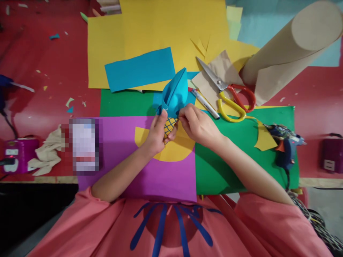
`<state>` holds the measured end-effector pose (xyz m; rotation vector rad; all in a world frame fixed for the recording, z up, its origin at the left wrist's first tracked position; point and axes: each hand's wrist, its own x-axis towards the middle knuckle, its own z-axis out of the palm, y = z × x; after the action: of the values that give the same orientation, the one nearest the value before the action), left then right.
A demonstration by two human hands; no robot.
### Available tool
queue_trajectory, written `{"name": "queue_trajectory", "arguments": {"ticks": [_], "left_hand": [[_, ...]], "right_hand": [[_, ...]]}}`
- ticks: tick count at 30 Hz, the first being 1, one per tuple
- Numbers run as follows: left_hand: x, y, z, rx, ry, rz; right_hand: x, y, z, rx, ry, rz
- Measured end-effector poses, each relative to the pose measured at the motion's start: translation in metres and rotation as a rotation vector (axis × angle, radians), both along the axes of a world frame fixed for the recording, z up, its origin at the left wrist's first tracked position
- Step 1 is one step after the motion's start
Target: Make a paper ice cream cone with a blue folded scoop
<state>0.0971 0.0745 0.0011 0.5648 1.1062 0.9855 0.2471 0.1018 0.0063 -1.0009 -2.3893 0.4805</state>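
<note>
My left hand (pixel 158 132) is closed round a small yellow cone (pixel 169 125) marked with dark crisscross lines. A folded bright blue paper piece (pixel 175 92) rises from the cone's top to a point, so the whole looks like a paper ice cream cone. My right hand (pixel 197 123) pinches at the lower right edge of the blue part; the fingertips' exact grip is partly hidden. Beneath both hands lies a yellow rounded paper cutout (pixel 171 153) on a purple sheet (pixel 128 171). A white marker (pixel 205 103) lies just beyond my right hand.
Scissors with red and yellow handles (pixel 222 87) lie on brown paper at the right. A blue glue gun (pixel 288 151) rests on the green sheet (pixel 227 171). A brown paper roll (pixel 284 46) stands behind. A blue strip (pixel 140 69) lies on yellow sheets; a blurred phone (pixel 84 144) is left.
</note>
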Motion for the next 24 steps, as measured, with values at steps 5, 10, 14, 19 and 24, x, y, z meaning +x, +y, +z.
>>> {"name": "queue_trajectory", "arguments": {"ticks": [5, 10, 14, 19, 24], "left_hand": [[-0.001, 0.009, 0.009, -0.284, -0.169, -0.163], [-0.004, 0.011, 0.004, -0.277, -0.247, -0.15], [-0.004, 0.008, 0.0, -0.209, -0.263, -0.086], [0.0, 0.003, 0.001, -0.085, -0.228, -0.002], [0.003, 0.001, -0.006, -0.096, -0.053, 0.033]], "right_hand": [[0.003, 0.007, -0.009, 0.185, -0.008, 0.09], [0.005, 0.011, -0.013, 0.093, 0.085, 0.092], [0.001, 0.007, -0.019, -0.062, 0.202, -0.01], [-0.003, -0.002, -0.023, -0.103, 0.305, -0.152], [-0.002, -0.007, -0.017, -0.019, 0.323, -0.077]]}}
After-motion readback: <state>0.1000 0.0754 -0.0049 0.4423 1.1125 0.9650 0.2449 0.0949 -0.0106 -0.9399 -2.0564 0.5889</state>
